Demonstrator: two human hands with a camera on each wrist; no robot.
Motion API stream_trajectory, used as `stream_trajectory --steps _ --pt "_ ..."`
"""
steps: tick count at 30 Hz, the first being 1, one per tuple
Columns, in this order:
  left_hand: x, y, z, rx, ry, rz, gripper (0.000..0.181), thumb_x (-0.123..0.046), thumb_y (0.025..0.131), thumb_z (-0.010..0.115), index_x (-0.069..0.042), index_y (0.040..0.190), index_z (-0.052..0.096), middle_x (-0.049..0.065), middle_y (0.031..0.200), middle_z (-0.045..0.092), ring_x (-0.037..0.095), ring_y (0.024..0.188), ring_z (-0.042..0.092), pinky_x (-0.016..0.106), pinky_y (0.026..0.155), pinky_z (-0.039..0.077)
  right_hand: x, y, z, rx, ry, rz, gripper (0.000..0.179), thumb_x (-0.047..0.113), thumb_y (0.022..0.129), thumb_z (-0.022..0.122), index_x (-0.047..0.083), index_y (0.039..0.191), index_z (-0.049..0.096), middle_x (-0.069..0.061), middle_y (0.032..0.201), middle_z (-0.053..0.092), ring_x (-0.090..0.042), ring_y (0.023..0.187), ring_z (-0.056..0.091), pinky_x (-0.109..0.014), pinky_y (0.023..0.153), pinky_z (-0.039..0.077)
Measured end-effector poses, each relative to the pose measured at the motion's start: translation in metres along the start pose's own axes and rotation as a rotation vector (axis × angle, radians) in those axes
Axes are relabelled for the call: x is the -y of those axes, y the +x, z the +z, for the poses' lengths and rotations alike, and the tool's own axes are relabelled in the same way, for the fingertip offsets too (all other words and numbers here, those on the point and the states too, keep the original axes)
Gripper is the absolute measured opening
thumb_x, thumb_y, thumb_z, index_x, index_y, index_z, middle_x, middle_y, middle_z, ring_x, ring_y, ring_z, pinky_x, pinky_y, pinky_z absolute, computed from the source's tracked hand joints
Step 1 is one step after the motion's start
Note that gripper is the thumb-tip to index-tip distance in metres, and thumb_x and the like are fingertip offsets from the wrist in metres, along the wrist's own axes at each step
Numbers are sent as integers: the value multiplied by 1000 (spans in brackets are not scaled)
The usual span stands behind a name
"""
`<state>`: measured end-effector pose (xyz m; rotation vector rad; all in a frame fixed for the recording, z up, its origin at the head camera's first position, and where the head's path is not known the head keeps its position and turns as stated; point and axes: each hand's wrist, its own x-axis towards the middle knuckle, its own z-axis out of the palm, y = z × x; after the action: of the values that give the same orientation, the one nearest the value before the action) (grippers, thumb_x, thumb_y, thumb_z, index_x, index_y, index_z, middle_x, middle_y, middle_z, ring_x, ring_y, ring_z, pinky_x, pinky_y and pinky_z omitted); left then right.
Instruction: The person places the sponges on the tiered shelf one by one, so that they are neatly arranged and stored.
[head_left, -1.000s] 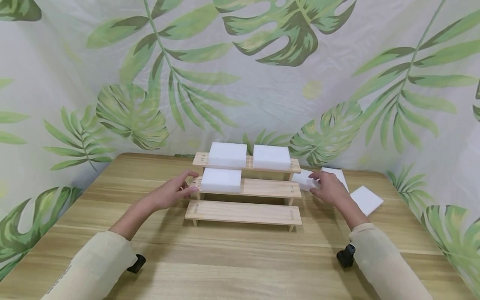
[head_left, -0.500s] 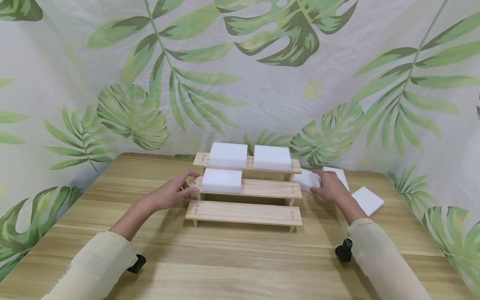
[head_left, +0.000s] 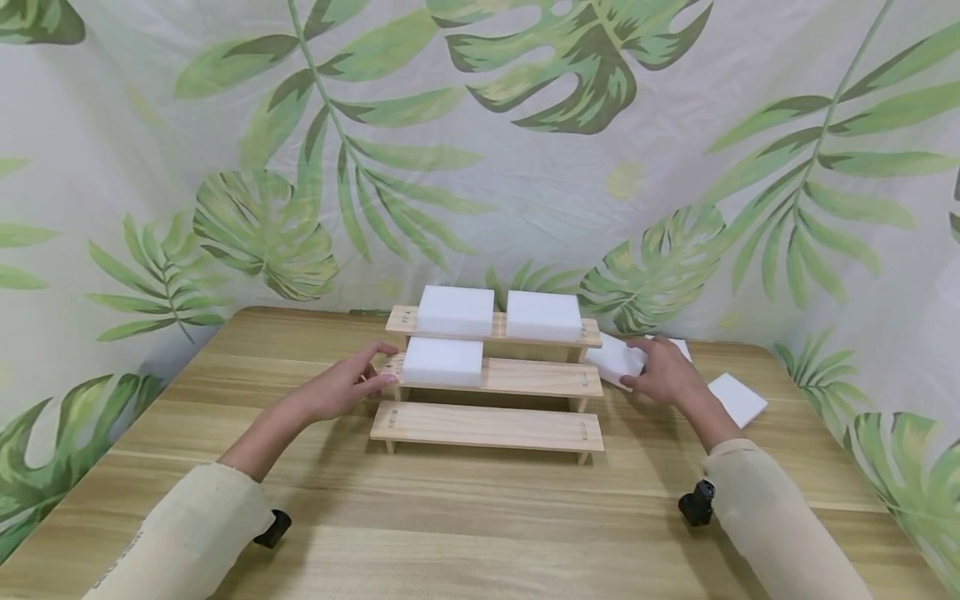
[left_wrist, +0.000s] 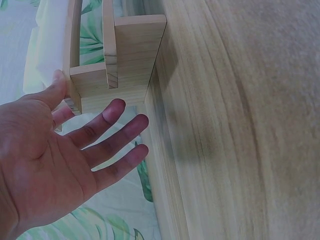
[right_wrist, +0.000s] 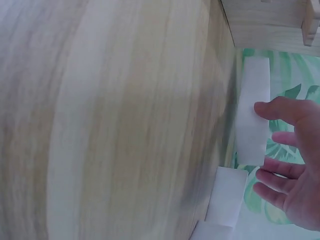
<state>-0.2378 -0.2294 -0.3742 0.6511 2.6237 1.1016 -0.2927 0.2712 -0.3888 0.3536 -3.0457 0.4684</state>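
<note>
A three-tier wooden display stand (head_left: 495, 425) stands on the table. Two white foam blocks (head_left: 455, 308) rest on its top tier, and another foam block (head_left: 442, 360) lies at the left of the middle tier. My left hand (head_left: 337, 387) pinches the left end of that middle tier between thumb and index finger; its other fingers extend free in the left wrist view. To the right of the stand, my right hand (head_left: 666, 375) pinches a white foam block (right_wrist: 252, 115), thumb on its near edge. The index finger is partly hidden behind this block.
Behind the right hand, a foam block (head_left: 682, 348) lies partly hidden. Another foam block (head_left: 738, 398) rests farther right on the wooden table (head_left: 480, 525). A leaf-patterned cloth (head_left: 540, 208) hangs behind the table.
The right hand has closed on the foam block and turned it slightly, shifting a little right. The left hand and the stand have stayed in place.
</note>
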Motion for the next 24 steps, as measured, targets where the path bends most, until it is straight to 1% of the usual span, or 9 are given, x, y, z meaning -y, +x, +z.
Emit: stream_trajectory --steps 4,6,9,12,15,18,24 --pt "-1 0 0 5 -7 6 52 -26 111 52 2 150 33 16 97 66 32 95 67 46 81 53 3 -6 -5 -38 34 24 65 26 85 82 -10 134 60 -38 134 53 -53 122 52 -62 99 45" --pt "-1 0 0 6 -9 8 52 -26 111 52 2 151 33 16 97 66 32 95 67 47 81 53 4 -10 -7 -52 59 37 63 26 85 82 -10 132 60 -39 136 52 -55 125 50 -63 101 44" --pt "-2 0 0 6 -8 7 52 -26 111 52 2 151 33 16 98 66 33 95 67 47 80 53 4 -15 -11 -76 93 42 60 27 85 82 -9 128 62 -37 132 54 -54 121 52 -63 98 45" --pt "-2 -1 0 6 -4 3 52 -25 111 52 2 151 33 16 98 66 32 95 67 45 80 52 3 -20 -14 -96 130 29 56 26 85 82 -9 125 64 -34 123 58 -50 112 58 -59 91 48" --pt "-2 -1 0 6 -3 -2 52 -26 111 52 2 151 33 16 97 66 33 96 67 44 81 52 2 -24 -17 -112 161 17 55 25 85 83 -10 123 65 -32 118 58 -46 106 60 -56 86 50" --pt "-1 -1 1 8 -10 5 52 -26 111 52 2 151 33 16 97 66 33 96 67 46 82 53 0 -28 -20 -128 176 11 55 25 85 82 -10 123 65 -33 119 59 -47 106 61 -55 84 50" --pt "-1 -1 0 13 -23 -5 53 -28 111 52 1 151 32 16 99 66 34 98 68 55 86 52 -8 -36 -24 -143 191 14 54 27 86 80 -8 125 64 -32 123 63 -48 110 62 -56 85 50"
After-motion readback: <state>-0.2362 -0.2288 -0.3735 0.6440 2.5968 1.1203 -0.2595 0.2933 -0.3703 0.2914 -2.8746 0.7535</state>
